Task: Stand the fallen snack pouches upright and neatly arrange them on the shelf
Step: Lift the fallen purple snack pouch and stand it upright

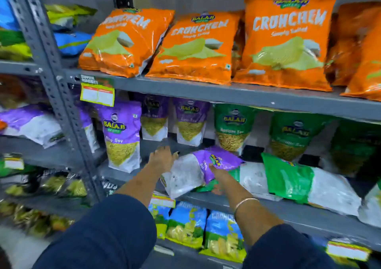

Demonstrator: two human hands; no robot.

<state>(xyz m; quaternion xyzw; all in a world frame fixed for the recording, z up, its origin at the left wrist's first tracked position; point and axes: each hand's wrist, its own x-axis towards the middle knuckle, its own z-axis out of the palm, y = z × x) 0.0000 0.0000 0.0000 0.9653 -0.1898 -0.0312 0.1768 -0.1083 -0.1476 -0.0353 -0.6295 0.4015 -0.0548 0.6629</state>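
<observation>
Fallen purple pouch being gripped for standing on the middle shelf

The middle shelf [288, 211] carries upright purple pouches [122, 136] at left and rear, with a fallen green pouch [288, 178] lying just beside the work. The fallen purple pouch [198, 169] lies tilted across the front edge, partly overhanging. It should be swung base-down into the open gap behind the left hand [162, 158], clear of the shelf above. The left hand is spread open against its white end; the right hand [218, 175] is clamped on its purple top.
</observation>
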